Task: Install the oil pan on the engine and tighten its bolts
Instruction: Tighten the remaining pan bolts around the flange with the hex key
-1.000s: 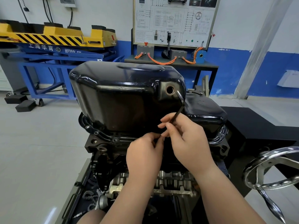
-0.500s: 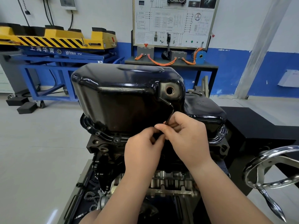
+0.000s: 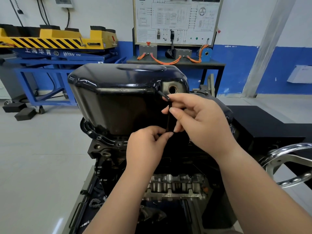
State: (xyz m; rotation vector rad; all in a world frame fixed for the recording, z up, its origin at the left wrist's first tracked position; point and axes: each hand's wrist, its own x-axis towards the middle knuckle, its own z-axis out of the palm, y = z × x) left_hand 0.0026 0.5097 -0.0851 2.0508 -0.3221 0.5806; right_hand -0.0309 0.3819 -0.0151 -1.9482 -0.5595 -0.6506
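Far left: yellow-and-blue lift table (image 3: pixel 50 41), not involved.

Oil pan (image 3: pixel 121 105) sits on the upturned engine (image 3: pixel 108 154), centre of scene, flange down on the block. So placement looks done.

Flange bolts (image 3: pixel 98 137) show in the near-left run of holes. Seated or only started, can't tell from here. The right-hand flange is hidden behind the hands.

Left hand (image 3: pixel 145 147): fingers curled, thumb and forefinger pinching the lower tip of the hex key (image 3: pixel 168 122) at the near flange. There's probably a bolt under the fingertips, but it's hidden.

The key stands roughly upright against the pan's near wall, short arm at the top pointing left.

Right hand (image 3: pixel 200 120): gripping the key's upper shaft between thumb and fingers, just below the open drain hole (image 3: pixel 172 90).

My read: mid-tightening on one near-side bolt. Left to do: finish this one, then check the rest round the flange. The drain hole has no plug.

Near right: chrome handwheel (image 3: pixel 287 166) on the stand, untouched.
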